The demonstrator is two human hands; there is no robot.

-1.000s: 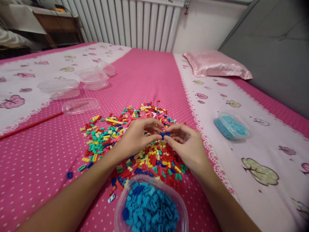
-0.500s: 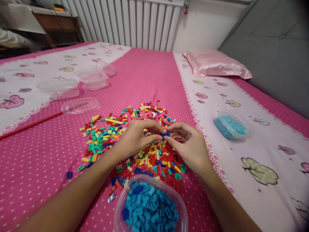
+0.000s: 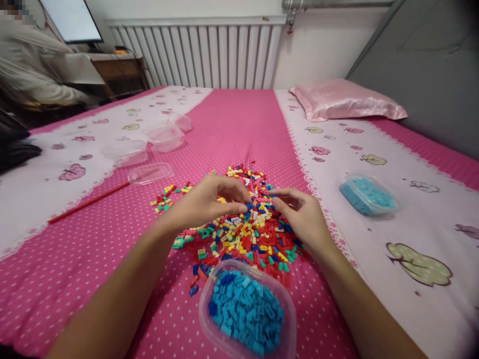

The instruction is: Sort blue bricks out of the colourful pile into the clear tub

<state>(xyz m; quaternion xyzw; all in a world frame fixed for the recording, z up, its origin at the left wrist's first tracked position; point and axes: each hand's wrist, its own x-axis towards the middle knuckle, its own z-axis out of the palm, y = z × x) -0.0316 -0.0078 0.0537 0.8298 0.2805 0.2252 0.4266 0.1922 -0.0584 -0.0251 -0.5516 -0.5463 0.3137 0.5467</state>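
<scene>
Over a heap of small toy building bricks (image 3: 243, 234) in red, yellow, green, pink and blue, both my hands hover a short way apart. My left hand (image 3: 209, 202) is closed, with a dark blue building brick (image 3: 248, 207) at the tips of its thumb and fingers. My right hand (image 3: 305, 212) pinches with thumb and index finger; a bit of dark blue brick shows at its fingertips, largely covered. Between my forearms stands a clear plastic tub (image 3: 204, 314) filled with light blue bricks (image 3: 247, 311), with a few darker blue ones on top.
At right sits a second clear tub of light blue bricks (image 3: 368, 195). Clear containers (image 3: 164, 135), a lid (image 3: 151, 173) and a red stick (image 3: 90, 202) lie left on the pink bedspread (image 3: 239, 112). Beyond are a pillow (image 3: 348, 99), a radiator (image 3: 202, 55) and a seated person (image 3: 33, 65).
My hands were together at the blue bricks and have drawn apart, the right one moving rightward. The view has tilted up and turned left, bringing the monitor and the seated person into sight.
</scene>
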